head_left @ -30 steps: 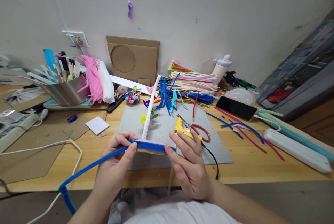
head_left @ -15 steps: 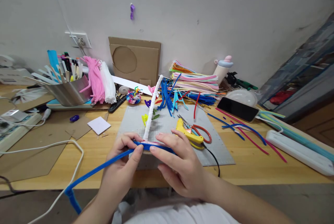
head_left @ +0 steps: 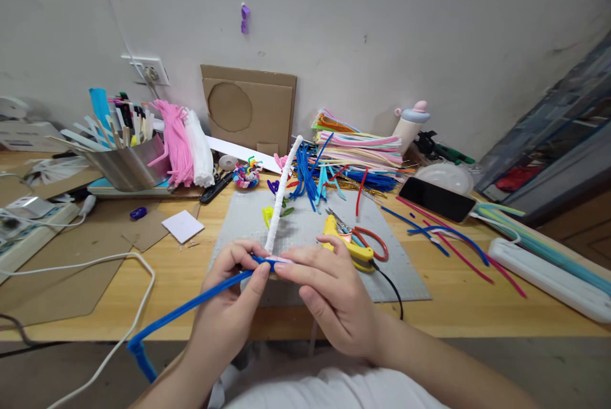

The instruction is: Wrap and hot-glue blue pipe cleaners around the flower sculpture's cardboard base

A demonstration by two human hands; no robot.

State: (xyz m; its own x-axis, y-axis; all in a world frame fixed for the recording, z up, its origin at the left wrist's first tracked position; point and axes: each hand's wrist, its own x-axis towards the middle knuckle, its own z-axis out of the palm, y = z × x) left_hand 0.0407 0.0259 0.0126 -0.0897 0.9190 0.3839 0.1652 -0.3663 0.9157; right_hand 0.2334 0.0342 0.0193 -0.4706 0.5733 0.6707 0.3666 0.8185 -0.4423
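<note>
My left hand (head_left: 229, 291) pinches a strip of blue pipe cleaners (head_left: 191, 302) between thumb and fingers, against the edge of a small base mostly hidden by both hands. The strip's loose end trails to the lower left and bends down sharply. From the base a stick wrapped in white (head_left: 282, 199) rises, leaning slightly right. My right hand (head_left: 334, 298) closes on the base's right side, its fingers lying along the blue strip and its thumb lower down. Behind the right hand, on the grey cutting mat (head_left: 310, 291), lies a yellow glue gun (head_left: 356, 250).
Orange-handled pliers (head_left: 377, 240) lie by the glue gun. Bundles of pipe cleaners (head_left: 358, 148) are stacked at the back. A phone (head_left: 436, 199) and a white power strip (head_left: 548, 278) are right; a metal container (head_left: 128, 164) of sticks and a white cable (head_left: 146, 307) are left.
My right fingers have moved left along the base's edge, covering more of the blue strip. My left hand has shifted slightly right with it. The view has shifted a little.
</note>
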